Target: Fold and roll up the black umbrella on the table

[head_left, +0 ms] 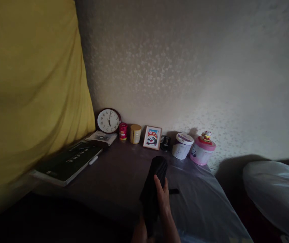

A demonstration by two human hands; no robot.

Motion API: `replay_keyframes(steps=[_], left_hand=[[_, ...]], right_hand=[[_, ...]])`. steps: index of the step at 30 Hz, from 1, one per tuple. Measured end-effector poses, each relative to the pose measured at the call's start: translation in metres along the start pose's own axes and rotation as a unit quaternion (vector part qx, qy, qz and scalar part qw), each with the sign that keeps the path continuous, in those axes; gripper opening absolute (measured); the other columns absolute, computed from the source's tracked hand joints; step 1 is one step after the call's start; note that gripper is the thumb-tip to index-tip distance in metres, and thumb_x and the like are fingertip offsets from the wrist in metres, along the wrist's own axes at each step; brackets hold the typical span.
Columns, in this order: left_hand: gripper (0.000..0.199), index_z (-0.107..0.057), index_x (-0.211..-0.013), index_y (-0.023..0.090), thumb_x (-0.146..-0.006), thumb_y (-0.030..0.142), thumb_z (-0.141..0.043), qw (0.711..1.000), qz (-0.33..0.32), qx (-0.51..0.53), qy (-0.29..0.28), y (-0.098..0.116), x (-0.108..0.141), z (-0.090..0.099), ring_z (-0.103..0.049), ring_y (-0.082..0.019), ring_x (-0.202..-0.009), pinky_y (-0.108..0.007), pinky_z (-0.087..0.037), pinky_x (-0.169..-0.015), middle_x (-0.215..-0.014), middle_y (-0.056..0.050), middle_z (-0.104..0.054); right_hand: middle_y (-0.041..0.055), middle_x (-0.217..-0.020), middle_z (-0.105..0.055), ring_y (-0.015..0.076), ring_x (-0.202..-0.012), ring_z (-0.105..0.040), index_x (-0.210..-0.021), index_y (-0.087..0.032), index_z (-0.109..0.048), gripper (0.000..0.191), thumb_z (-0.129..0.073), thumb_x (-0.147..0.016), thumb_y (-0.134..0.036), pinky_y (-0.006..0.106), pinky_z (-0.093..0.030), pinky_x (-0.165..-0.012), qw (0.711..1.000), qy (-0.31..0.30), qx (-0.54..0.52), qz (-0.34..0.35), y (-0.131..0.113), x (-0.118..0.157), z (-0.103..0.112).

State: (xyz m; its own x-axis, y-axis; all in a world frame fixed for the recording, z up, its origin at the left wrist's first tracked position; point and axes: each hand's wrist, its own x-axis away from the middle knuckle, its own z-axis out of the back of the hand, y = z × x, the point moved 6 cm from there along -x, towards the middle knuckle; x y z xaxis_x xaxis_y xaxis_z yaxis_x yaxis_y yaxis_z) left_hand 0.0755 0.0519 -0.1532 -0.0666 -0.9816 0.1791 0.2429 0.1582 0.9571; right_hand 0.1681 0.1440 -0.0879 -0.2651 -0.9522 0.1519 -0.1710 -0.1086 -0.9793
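A black folding umbrella (153, 184), its pleated fabric loosely bundled, is held upright and slightly tilted above the near part of the table. My right hand (163, 197) wraps around its right side, with thumb and fingers against the fabric. Lower down, my left hand (139, 233) is closed around the umbrella's bottom end; it is dark, blurred and partly cut off by the frame. A short black strap-like piece (174, 191) shows just to the right of my right hand; whether it joins the umbrella, I cannot tell.
Along the wall on the grey-covered table (124, 175) stand a clock (109, 120), red tin (123, 131), yellow canister (135, 134), panda picture frame (152, 137), small black object (165, 143), white tub (182, 146) and pink tub (202, 152). A dark green book (68, 162) lies left, beside a yellow curtain (33, 94).
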Motion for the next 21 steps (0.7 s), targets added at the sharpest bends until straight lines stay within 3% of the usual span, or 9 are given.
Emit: replay_keyframes(steps=[3,5,7,9,11,13,16,18,21], left_hand=[[0.058,-0.046,-0.122,0.014,-0.068,0.03,-0.056,0.997,0.017,-0.074,-0.021,-0.007,-0.006,0.004,-0.057,-0.028,-0.105,-0.034,-0.042,-0.088,-0.107,-0.017,-0.062],[0.062,-0.045,-0.122,0.015,-0.064,0.029,-0.06,0.997,0.019,-0.068,-0.023,-0.001,-0.005,0.01,-0.056,-0.027,-0.105,-0.032,-0.042,-0.088,-0.106,-0.015,-0.062],[0.06,-0.047,-0.119,0.017,-0.063,0.03,-0.061,0.999,-0.001,0.006,-0.047,0.014,0.0,0.013,-0.058,-0.024,-0.099,-0.03,-0.042,-0.086,-0.1,-0.01,-0.063],[0.052,-0.047,-0.116,0.016,-0.068,0.035,-0.055,0.98,0.018,0.132,-0.147,0.03,0.008,0.005,-0.061,-0.019,-0.072,-0.03,-0.046,-0.068,-0.076,-0.003,-0.063],[0.049,-0.049,-0.114,0.016,-0.068,0.034,-0.056,0.968,0.035,0.173,-0.176,0.042,0.014,0.001,-0.058,-0.017,-0.062,-0.028,-0.045,-0.062,-0.064,0.002,-0.059],[0.051,-0.048,-0.117,0.018,-0.069,0.031,-0.056,0.976,0.053,0.146,-0.155,0.044,0.015,0.0,-0.059,-0.017,-0.065,-0.028,-0.045,-0.065,-0.067,0.002,-0.06],[0.063,-0.037,-0.129,0.021,-0.068,0.024,-0.055,0.995,0.037,0.052,-0.073,0.035,0.011,0.002,-0.061,-0.02,-0.086,-0.03,-0.045,-0.079,-0.091,-0.004,-0.065],[0.075,-0.027,-0.136,0.014,-0.066,0.018,-0.055,0.999,0.016,-0.031,-0.029,0.027,0.007,0.004,-0.059,-0.024,-0.099,-0.031,-0.041,-0.087,-0.105,-0.011,-0.063],[0.085,-0.012,-0.138,0.0,-0.066,0.015,-0.054,0.991,0.033,-0.126,-0.028,0.018,0.004,0.006,-0.059,-0.029,-0.098,-0.036,-0.041,-0.087,-0.103,-0.021,-0.063]], right_hand=[[0.0083,-0.116,-0.062,0.0266,-0.106,-0.057,-0.13,-0.017,-0.044,0.083,-0.067,-0.061,-0.057,0.032,-0.048,-0.083,1.0,0.019,-0.004,-0.004,-0.002,0.004,0.003],[0.0078,-0.115,-0.062,0.0265,-0.106,-0.057,-0.123,-0.019,-0.052,0.075,-0.065,-0.062,-0.059,0.032,-0.048,-0.082,0.999,0.025,-0.019,-0.018,-0.001,0.005,0.007],[0.0068,-0.108,-0.065,0.0259,-0.101,-0.059,-0.115,-0.021,-0.058,0.067,-0.062,-0.063,-0.063,0.032,-0.05,-0.079,0.999,0.004,-0.043,-0.024,-0.002,0.007,0.009],[0.0073,-0.096,-0.069,0.0262,-0.092,-0.062,-0.108,-0.019,-0.062,0.065,-0.058,-0.064,-0.066,0.035,-0.051,-0.074,0.997,-0.033,-0.064,-0.029,-0.005,0.011,0.009],[0.0079,-0.088,-0.069,0.027,-0.087,-0.063,-0.104,-0.017,-0.064,0.065,-0.057,-0.064,-0.068,0.037,-0.052,-0.071,0.995,-0.056,-0.074,-0.029,-0.008,0.014,0.009],[0.0084,-0.089,-0.069,0.0271,-0.087,-0.063,-0.104,-0.017,-0.064,0.065,-0.062,-0.061,-0.066,0.037,-0.052,-0.07,0.996,-0.043,-0.071,-0.028,-0.01,0.015,0.011],[0.007,-0.096,-0.068,0.0252,-0.087,-0.063,-0.113,-0.02,-0.058,0.067,-0.068,-0.059,-0.059,0.033,-0.052,-0.07,0.998,-0.013,-0.054,-0.029,-0.008,0.013,0.014],[0.0052,-0.095,-0.068,0.0239,-0.086,-0.064,-0.119,-0.02,-0.053,0.07,-0.069,-0.061,-0.056,0.032,-0.051,-0.07,0.999,-0.01,-0.04,-0.023,-0.006,0.011,0.014],[0.0031,-0.094,-0.068,0.0222,-0.086,-0.063,-0.118,-0.02,-0.054,0.067,-0.069,-0.062,-0.053,0.029,-0.05,-0.07,1.0,0.006,-0.026,-0.002,-0.006,0.01,0.015]])
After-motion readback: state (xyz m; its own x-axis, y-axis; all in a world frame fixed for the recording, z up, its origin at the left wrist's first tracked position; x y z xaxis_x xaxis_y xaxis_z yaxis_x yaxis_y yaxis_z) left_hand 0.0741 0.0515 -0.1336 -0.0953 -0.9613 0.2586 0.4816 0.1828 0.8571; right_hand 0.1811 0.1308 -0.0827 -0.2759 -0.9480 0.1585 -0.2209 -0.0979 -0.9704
